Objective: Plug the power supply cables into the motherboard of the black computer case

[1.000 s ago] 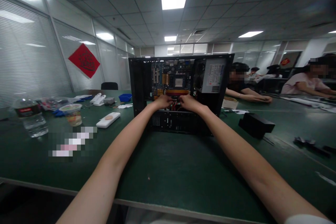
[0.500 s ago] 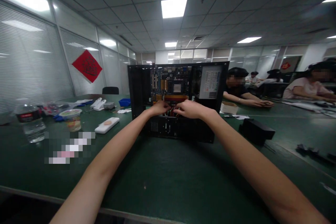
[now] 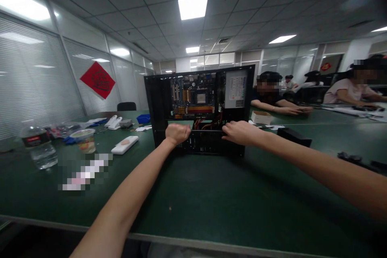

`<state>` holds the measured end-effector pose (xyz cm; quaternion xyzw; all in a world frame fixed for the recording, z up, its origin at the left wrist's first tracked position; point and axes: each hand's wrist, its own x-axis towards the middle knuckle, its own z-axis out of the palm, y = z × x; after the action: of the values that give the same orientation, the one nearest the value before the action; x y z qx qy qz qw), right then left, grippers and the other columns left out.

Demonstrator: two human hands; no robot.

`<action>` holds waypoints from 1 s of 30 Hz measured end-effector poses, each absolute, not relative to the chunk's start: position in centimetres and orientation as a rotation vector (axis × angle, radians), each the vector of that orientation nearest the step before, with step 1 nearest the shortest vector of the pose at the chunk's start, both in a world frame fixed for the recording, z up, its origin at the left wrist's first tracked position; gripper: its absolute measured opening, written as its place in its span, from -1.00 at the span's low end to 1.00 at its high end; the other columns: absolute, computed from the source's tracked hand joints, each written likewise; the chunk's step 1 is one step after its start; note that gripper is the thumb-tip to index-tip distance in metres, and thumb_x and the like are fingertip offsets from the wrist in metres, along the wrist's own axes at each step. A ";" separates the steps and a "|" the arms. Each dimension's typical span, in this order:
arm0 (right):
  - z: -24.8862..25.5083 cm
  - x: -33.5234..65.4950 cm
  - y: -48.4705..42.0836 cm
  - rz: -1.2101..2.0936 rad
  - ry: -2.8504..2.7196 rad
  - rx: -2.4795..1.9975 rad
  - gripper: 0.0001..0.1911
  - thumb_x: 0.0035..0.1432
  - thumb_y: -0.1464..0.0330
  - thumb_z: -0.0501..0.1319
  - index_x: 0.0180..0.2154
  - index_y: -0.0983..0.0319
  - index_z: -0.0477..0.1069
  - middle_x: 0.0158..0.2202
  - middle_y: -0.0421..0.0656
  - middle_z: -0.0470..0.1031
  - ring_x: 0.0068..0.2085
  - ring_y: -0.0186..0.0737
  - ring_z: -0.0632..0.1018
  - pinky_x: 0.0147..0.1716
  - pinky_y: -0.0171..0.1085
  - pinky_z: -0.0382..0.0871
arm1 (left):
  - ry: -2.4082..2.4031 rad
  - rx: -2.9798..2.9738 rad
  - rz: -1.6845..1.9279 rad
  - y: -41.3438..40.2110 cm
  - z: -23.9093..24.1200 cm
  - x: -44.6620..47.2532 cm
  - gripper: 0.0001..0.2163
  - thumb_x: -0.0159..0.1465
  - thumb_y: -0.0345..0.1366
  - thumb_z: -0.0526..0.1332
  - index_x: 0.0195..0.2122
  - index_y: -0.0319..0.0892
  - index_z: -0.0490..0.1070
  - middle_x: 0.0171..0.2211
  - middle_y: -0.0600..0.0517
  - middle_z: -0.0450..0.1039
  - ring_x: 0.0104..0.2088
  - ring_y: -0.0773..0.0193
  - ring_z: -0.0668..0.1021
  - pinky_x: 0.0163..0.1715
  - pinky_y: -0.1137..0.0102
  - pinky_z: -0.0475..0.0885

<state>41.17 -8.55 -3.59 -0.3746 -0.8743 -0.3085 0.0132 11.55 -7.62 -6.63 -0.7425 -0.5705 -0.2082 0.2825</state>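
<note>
A black computer case (image 3: 163,100) stands on the green table, its open side facing me. Inside it are a motherboard (image 3: 181,102) with a bare square chip, a power supply (image 3: 234,90) at upper right, and a bundle of loose cables (image 3: 208,123) low in the middle. My left hand (image 3: 177,134) is closed over the upper edge of the case's lower panel (image 3: 199,143). Farther right, my right hand (image 3: 239,132) grips the same edge, its fingers bent over it. The fingertips of both hands are partly hidden.
On the left stand a water bottle (image 3: 39,147), a plastic cup (image 3: 84,141) and a white flat box (image 3: 125,145). A blue tray (image 3: 143,119) sits behind. Right of the case are an open carton (image 3: 261,117), a black block (image 3: 294,136) and a seated person (image 3: 269,92).
My hands have left the cables in the middle and moved apart, left hand leftward and right hand rightward, onto the panel edge. The case appears slightly turned.
</note>
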 end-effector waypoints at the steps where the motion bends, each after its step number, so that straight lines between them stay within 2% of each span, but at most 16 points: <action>1: -4.3 41.4 -8.4 -0.967 -2.660 -1.139 -0.62 0.44 0.21 0.11 -0.09 0.38 0.55 -0.16 0.18 0.64 -0.16 0.04 0.66 -0.29 -0.22 0.37 | -1.553 -1.966 -0.556 -7.4 -7.0 11.6 -0.44 0.48 -0.12 -0.12 -0.32 -0.21 0.67 -0.27 -0.22 0.66 -0.26 0.02 0.65 -0.28 0.24 0.36; 6: -6.9 40.9 -6.9 -0.931 -2.444 -1.100 -0.45 0.50 0.15 -0.06 -0.22 0.36 0.57 -0.25 0.13 0.65 -0.26 -0.01 0.62 -0.36 -0.20 0.17 | -1.687 -1.888 -0.614 -6.5 -7.7 11.5 -0.43 0.47 -0.12 -0.12 -0.30 -0.27 0.67 -0.27 -0.25 0.66 -0.26 0.01 0.64 -0.31 0.25 0.33; 10: -7.2 40.8 -6.2 -0.877 -2.423 -1.092 -0.40 0.50 0.12 -0.11 -0.24 0.33 0.59 -0.27 0.11 0.66 -0.31 -0.07 0.61 -0.38 -0.21 0.08 | -1.748 -1.743 -0.776 -6.3 -8.4 12.7 -0.47 0.46 -0.18 -0.10 -0.31 -0.30 0.65 -0.30 -0.28 0.63 -0.26 0.00 0.61 -0.15 0.16 0.32; 13: -7.1 40.8 -6.3 -0.857 -2.417 -1.125 -0.38 0.50 0.11 -0.12 -0.23 0.33 0.59 -0.25 0.11 0.67 -0.31 -0.07 0.61 -0.39 -0.22 0.06 | -1.791 -1.536 -0.997 -6.3 -9.3 14.3 -0.54 0.44 -0.25 -0.09 -0.29 -0.30 0.61 -0.29 -0.28 0.59 -0.15 -0.05 0.56 -0.07 0.10 0.28; 21: -6.5 39.9 -7.7 -0.872 -2.447 -1.235 -0.39 0.52 0.13 -0.15 -0.19 0.34 0.55 -0.21 0.13 0.67 -0.24 0.02 0.67 -0.40 -0.22 0.09 | -1.867 -1.422 -1.238 -5.7 -9.5 15.5 -0.64 0.40 -0.29 -0.02 -0.27 -0.26 0.58 -0.25 -0.27 0.54 -0.05 -0.08 0.47 0.07 0.07 0.22; 26: -6.0 38.4 -9.9 -0.893 -2.485 -1.237 -0.44 0.52 0.20 -0.16 -0.14 0.34 0.54 -0.25 0.16 0.66 -0.24 0.08 0.68 -0.41 -0.21 0.19 | -1.847 -1.493 -1.353 -4.8 -9.0 14.4 -0.62 0.43 -0.24 0.00 -0.33 -0.14 0.61 -0.14 -0.14 0.61 0.01 -0.03 0.47 0.18 0.08 0.19; 30: -5.8 35.6 -13.0 -0.907 -2.504 -1.179 -0.52 0.50 0.24 -0.08 -0.09 0.40 0.52 -0.26 0.21 0.63 -0.28 0.07 0.66 -0.42 -0.20 0.28 | -1.864 -1.577 -1.495 -3.4 -8.2 12.8 -0.60 0.44 -0.22 0.00 -0.38 -0.12 0.61 -0.04 -0.08 0.62 0.07 0.04 0.49 0.37 0.07 -0.04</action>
<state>35.64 -12.99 -5.82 -0.4022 -0.8540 -0.3095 0.1142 12.82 -3.39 -8.25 -0.5455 -0.6447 -0.5171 0.1391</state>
